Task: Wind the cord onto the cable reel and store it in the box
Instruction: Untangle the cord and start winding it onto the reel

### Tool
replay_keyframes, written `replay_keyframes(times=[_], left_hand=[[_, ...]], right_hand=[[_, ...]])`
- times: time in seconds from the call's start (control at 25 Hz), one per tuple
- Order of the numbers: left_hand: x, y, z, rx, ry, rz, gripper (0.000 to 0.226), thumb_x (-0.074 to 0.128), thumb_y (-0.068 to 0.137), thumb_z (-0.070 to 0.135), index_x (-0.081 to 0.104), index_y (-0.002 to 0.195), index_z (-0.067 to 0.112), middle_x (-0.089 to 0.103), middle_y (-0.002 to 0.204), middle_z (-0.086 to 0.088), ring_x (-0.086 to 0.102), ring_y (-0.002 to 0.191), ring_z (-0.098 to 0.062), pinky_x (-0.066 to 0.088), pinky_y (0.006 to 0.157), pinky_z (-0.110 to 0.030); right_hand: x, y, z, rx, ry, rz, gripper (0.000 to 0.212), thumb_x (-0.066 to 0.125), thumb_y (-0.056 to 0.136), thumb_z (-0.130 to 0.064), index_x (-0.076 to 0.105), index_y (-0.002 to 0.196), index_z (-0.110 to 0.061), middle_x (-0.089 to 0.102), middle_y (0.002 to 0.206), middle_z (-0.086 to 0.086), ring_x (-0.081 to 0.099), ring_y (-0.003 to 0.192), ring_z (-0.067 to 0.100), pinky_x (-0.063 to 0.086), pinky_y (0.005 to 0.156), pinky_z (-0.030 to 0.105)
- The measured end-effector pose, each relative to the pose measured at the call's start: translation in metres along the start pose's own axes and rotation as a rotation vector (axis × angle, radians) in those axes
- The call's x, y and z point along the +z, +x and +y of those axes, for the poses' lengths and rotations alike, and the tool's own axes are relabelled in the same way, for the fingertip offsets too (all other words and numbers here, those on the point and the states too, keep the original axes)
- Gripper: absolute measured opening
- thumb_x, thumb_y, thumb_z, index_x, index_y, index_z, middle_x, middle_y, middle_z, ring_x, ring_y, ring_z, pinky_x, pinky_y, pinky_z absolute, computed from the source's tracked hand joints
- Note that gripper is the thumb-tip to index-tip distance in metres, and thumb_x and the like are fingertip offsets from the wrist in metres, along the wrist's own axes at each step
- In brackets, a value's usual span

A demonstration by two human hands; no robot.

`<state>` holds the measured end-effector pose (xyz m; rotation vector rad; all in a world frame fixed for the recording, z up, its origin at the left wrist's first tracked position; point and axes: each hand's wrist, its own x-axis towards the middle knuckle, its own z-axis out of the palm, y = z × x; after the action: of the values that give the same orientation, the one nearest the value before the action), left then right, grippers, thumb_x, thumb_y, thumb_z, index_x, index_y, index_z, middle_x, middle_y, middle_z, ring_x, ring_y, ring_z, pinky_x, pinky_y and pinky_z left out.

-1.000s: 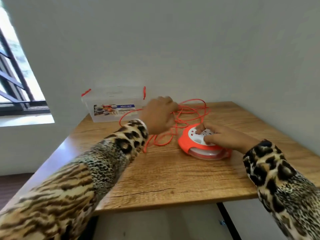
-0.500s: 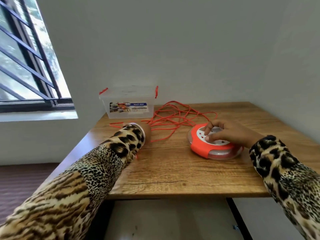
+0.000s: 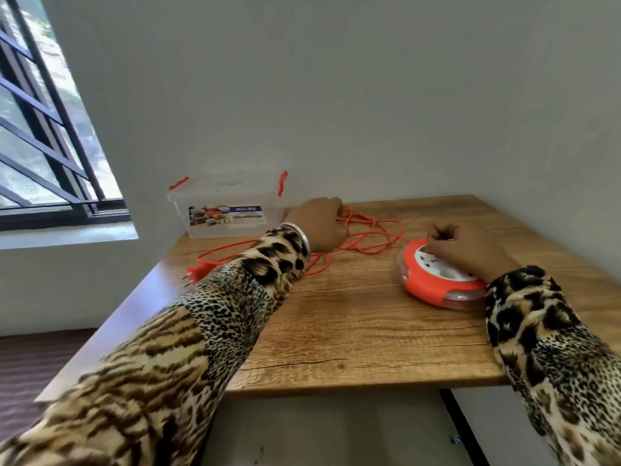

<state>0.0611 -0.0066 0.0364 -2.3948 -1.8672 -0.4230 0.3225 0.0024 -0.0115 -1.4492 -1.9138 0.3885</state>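
An orange cable reel (image 3: 433, 287) with a white socket face lies flat on the right side of the wooden table (image 3: 353, 331). My right hand (image 3: 467, 247) rests on top of the reel, fingers curled on its white centre. Loose orange cord (image 3: 376, 235) lies in loops behind the reel and runs left to its plug (image 3: 196, 272) near the table's left edge. My left hand (image 3: 319, 227) is closed around a bunch of that cord. A clear plastic box (image 3: 228, 206) with orange latches stands at the back left of the table, against the wall.
The table sits in a corner, with walls behind and to the right. A barred window (image 3: 43, 146) is at the left above a sill. The table's front and left edges drop to the floor.
My left hand has moved from the left front of the table back to the cord loops and closed on them. The plug now lies near the left edge. The right hand stays on the reel.
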Motion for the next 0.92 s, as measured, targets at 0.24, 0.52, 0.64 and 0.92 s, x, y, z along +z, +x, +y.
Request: replay_keyframes(times=[0.24,0.52,0.64,0.92], left_hand=[[0.067,0.054,0.017,-0.154,0.067,-0.207,0.095,0.029,0.065,0.093,0.018,0.149,0.049,0.006,0.165,-0.001,-0.001,0.15,-0.038,-0.003,0.109,-0.073],[0.069,0.05,0.02,-0.136,0.089,-0.318,0.085,0.027,0.074,0.088,0.041,0.142,0.039,0.031,0.152,-0.019,0.031,0.138,-0.044,0.029,0.109,-0.052],[0.059,0.02,0.025,-0.012,0.116,-0.265,0.056,0.043,0.091,0.062,0.055,0.126,0.02,0.056,0.131,-0.016,0.054,0.117,-0.035,0.039,0.084,-0.035],[0.022,-0.04,0.022,-0.093,0.181,-0.396,0.052,0.054,0.091,0.053,0.056,0.121,0.01,0.062,0.121,-0.011,0.059,0.107,-0.029,0.049,0.092,-0.039]], right_hand=[[-0.001,0.001,0.01,-0.033,-0.059,0.085,0.02,0.066,0.077,-0.017,0.058,0.059,-0.019,0.063,0.062,-0.003,0.06,0.068,0.017,0.047,0.064,0.033],[-0.001,0.005,0.012,0.041,-0.056,0.046,0.004,0.068,0.067,-0.027,0.065,0.066,-0.024,0.067,0.07,-0.008,0.062,0.074,0.012,0.051,0.074,0.037],[0.0,0.004,0.007,0.08,-0.074,0.049,0.006,0.068,0.069,-0.028,0.064,0.065,-0.028,0.067,0.072,-0.01,0.062,0.078,0.013,0.05,0.08,0.039],[0.019,-0.004,-0.025,0.1,-0.167,0.036,0.007,0.064,0.074,-0.029,0.061,0.068,-0.026,0.066,0.083,-0.004,0.059,0.089,0.021,0.048,0.086,0.047]])
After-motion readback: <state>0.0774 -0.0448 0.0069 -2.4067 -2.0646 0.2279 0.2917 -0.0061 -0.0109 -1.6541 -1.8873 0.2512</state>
